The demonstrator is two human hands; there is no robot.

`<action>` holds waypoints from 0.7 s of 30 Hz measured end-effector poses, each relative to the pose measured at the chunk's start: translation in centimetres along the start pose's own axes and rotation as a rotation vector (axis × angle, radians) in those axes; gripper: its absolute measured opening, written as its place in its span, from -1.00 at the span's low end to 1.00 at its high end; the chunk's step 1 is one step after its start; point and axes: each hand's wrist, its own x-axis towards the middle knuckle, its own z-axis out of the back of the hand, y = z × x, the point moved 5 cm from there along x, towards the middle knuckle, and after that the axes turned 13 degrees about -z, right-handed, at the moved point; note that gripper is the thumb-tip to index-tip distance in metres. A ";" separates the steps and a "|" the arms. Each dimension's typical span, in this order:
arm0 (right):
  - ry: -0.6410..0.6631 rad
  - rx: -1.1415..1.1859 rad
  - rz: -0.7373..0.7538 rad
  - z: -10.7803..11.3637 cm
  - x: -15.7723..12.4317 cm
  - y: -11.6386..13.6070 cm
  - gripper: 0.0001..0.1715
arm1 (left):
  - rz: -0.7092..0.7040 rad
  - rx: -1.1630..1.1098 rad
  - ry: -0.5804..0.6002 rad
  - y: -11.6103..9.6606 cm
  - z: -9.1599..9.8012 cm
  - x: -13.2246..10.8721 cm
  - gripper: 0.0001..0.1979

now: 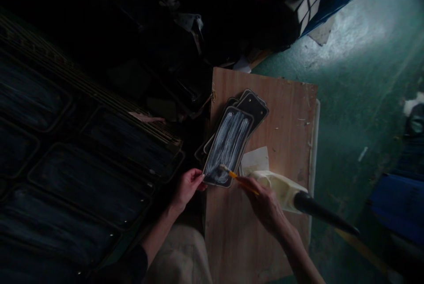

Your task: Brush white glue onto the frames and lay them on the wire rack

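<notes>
A dark rounded-corner panel (228, 142) lies tilted on a small pile, its top streaked with a whitish coating. My left hand (187, 189) pinches its near left corner between thumb and fingers. In my right hand (260, 198) is a brush (236, 175) with a yellow handle, its tip touching the lower part of the streaked face. Beneath sit other dark panels (254, 105), fanned out, with small holes at one end. Just beyond my right hand lies a cream plastic bottle (281, 189) with a long black nozzle (326, 211).
The wooden board (258, 248) carries the pile, the bottle and a pale paper piece (256, 160). Rows of similar coated panels (89, 187) spread on the left. Dark clutter fills the back. Green floor (351, 111) runs along the right, with a blue object (395, 206) there.
</notes>
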 end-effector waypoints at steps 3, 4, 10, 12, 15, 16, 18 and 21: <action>-0.234 -0.020 0.004 1.3 1.5 -0.9 -0.74 | 0.011 0.008 0.016 0.0 0.0 0.1 -0.64; -0.270 -0.054 0.018 1.1 1.7 -1.0 -0.74 | 0.015 0.006 0.020 0.0 -0.1 0.1 -0.63; -0.151 -0.141 0.083 -4.5 -2.1 0.5 -0.71 | 0.020 -0.024 0.028 -0.1 -0.5 0.0 -0.59; -0.148 -0.072 0.067 -6.3 -3.9 1.5 -0.70 | 0.013 -0.031 0.029 -0.1 -0.6 -0.1 -0.61; -0.138 0.037 0.025 -8.0 -5.4 2.3 -0.69 | 0.005 -0.025 0.025 -0.1 -0.7 -0.1 -0.64; -0.133 0.078 0.009 -8.2 -5.6 2.3 -0.69 | 0.002 -0.017 0.027 -0.1 -0.6 -0.1 -0.65; -0.128 0.165 -0.045 -7.9 -5.7 1.6 -0.73 | -0.011 0.013 0.038 -0.3 -0.7 -0.1 -0.66; -0.169 0.221 -0.148 -5.8 -5.5 -0.3 -0.77 | -0.034 0.052 0.071 -0.8 -0.9 -0.2 -0.67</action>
